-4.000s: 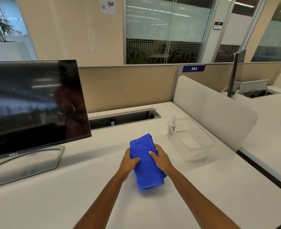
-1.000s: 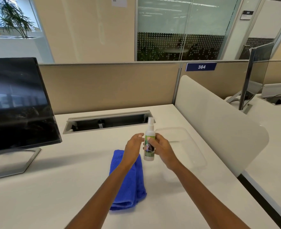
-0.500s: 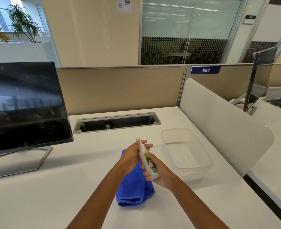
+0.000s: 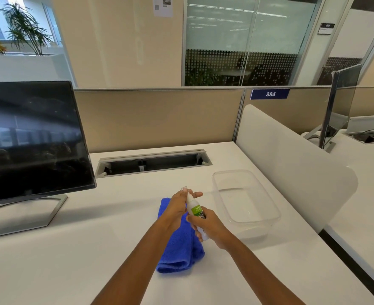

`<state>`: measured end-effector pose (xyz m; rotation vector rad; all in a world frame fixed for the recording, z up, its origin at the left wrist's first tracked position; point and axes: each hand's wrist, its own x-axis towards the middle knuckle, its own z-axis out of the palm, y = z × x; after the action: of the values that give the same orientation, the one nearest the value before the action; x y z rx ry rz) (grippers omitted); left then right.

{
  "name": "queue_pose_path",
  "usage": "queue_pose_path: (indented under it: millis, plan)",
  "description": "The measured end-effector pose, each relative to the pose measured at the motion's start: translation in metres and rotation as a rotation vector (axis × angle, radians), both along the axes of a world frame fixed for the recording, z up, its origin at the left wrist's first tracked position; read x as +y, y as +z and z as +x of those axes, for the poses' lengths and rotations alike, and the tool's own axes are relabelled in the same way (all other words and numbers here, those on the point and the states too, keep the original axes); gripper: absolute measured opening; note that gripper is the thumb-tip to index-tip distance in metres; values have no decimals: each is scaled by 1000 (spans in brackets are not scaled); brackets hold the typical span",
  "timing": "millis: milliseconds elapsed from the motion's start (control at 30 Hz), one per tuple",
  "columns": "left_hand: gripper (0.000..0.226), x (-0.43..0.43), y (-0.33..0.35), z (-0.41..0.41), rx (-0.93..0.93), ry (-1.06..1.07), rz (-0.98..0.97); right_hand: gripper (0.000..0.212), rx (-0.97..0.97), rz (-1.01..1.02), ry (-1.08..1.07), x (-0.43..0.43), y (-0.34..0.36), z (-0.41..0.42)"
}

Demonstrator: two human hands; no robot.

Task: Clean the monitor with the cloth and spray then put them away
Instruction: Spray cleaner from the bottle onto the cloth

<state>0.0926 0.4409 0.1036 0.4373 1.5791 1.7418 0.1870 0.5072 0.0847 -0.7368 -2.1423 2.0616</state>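
Office desk (image 4: pixel 82 256) | right hand (image 4: pixel 213 226) grips the tilted spray bottle (image 4: pixel 194 209) by its lower half | left hand (image 4: pixel 177 210) closes fingers round its cap | both held just above the folded blue cloth (image 4: pixel 177 252), near centre | dark monitor (image 4: pixel 32 137) stands far left | clear plastic container (image 4: pixel 254 223) sits just right of the hands

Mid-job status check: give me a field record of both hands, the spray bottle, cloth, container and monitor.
left hand: pinches the cap end of the spray bottle
right hand: grips the bottle's lower body
spray bottle: tilted, held above the blue cloth
blue cloth: folded, lying on the desk under the hands
clear plastic container: on the desk right of the cloth, nothing visible inside
monitor: at left on the desk, screen dark
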Motion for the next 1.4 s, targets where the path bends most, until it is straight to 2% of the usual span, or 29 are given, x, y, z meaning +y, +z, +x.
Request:
queue_pose_path:
  millis: [367,533,700,867,967,1200,1267,1333,1400]
  plan:
    - [36,13,-5,10,10,115,-38,15,-35,280,-132,-3,-19,-1]
    - [32,17,-5,13,1,168,-75,27,-117,669,-163,0,-26,2]
    - [23,18,-3,17,-42,137,-64,29,-140,755,-187,5,-31,9]
    - [26,23,-6,10,-34,247,-71,30,-79,690,-234,11,-38,22]
    - [33,27,-20,7,192,235,-191,28,-9,566,-296,13,-38,27]
    - [27,40,-49,6,1150,-87,-689,24,105,423,-361,22,-30,37]
    - [27,46,-56,8,1385,-169,-775,21,138,377,-369,25,-27,39]
    - [27,51,-63,12,1486,-205,-811,20,156,331,-375,27,-26,40]
    - [29,55,-71,15,1508,-219,-834,19,157,307,-382,30,-25,42]
